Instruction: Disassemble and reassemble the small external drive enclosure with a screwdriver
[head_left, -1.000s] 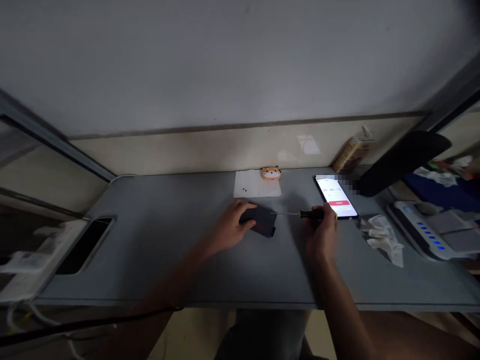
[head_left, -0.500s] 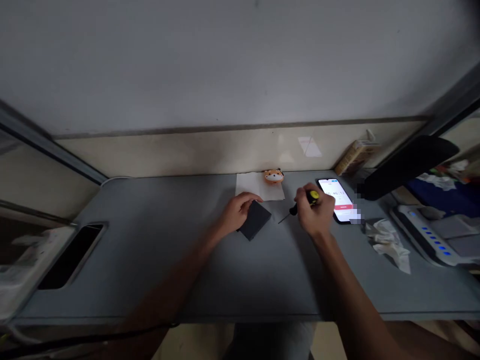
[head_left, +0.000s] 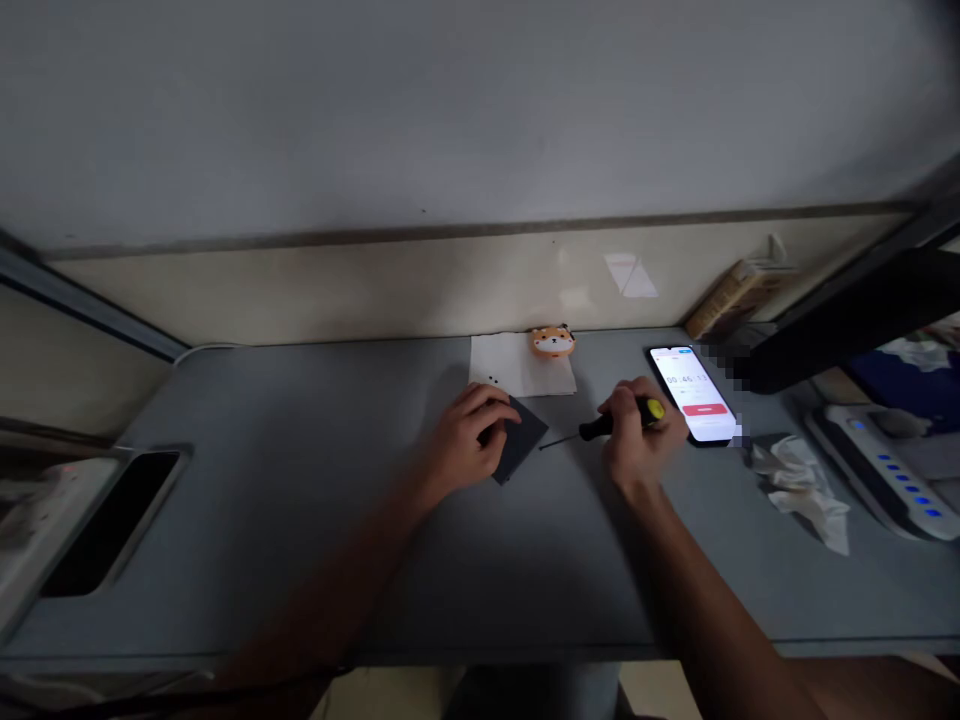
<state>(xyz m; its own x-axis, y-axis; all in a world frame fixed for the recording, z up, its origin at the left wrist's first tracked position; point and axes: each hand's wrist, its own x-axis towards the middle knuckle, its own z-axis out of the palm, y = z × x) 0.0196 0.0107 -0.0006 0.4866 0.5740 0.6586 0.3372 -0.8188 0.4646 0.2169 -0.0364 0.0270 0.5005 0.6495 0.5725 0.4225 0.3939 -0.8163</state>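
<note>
A thin dark grey square object (head_left: 523, 440) lies on the desk with one corner toward me; its kind does not show. My left hand (head_left: 474, 435) grips it from the left, fingers bent over its top, hiding part of it. In my right hand (head_left: 637, 435) is a screwdriver (head_left: 596, 428) with a black and yellow handle, held closed in the fingers. Its thin shaft points left, the tip close to the object's right corner. Behind them lies white paper (head_left: 517, 362) bearing several tiny black specks.
An orange animal-faced case (head_left: 553, 341) sits on the paper's far right. A lit phone (head_left: 694, 395) showing a timer lies beyond my right hand, with crumpled tissue (head_left: 802, 485) and a white device with blue lights (head_left: 885, 470) farther right. Another phone (head_left: 112, 520) lies at left.
My left hand has moved further over the square object, its fingers now bent across the top. The screwdriver has turned flatter, its tip nearer the object. The view has shifted slightly.
</note>
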